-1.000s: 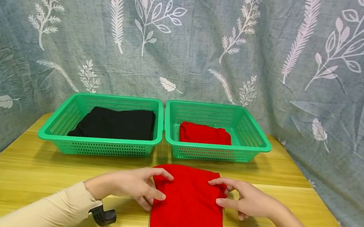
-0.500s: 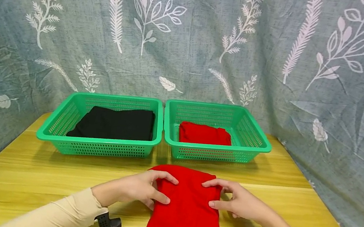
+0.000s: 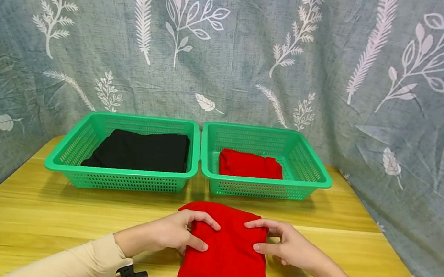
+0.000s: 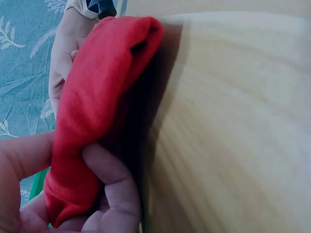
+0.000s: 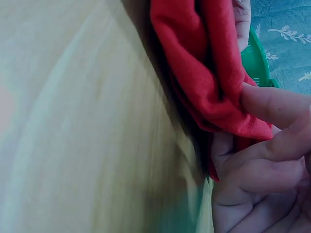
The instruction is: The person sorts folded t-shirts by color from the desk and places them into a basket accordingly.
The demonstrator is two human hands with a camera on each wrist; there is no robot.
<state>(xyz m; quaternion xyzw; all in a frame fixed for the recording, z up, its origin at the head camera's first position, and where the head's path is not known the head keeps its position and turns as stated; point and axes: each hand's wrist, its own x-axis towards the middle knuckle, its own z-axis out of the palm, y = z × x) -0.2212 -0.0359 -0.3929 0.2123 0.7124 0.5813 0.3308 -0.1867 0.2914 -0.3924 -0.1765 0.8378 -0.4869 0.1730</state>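
Observation:
A folded red garment lies near the front of the table, its layers showing as thick rolled edges in both wrist views. My left hand grips its left side, thumb and index finger on top; in the left wrist view other fingers curl under the red edge. On the opposite side my right hand pinches the cloth the same way, with the thumb over the fold in the right wrist view and fingers tucked below. In the left wrist view a shadowed gap shows under the fabric.
Two green plastic baskets stand side by side at the back of the wooden table. The left basket holds folded black cloth; the right basket holds a folded red cloth at its left. A patterned curtain hangs behind.
Both hands have closed inward onto the red garment's sides, the left moving right and the right moving left. The garment has narrowed at its sides and shifted slightly left. The baskets stay put.

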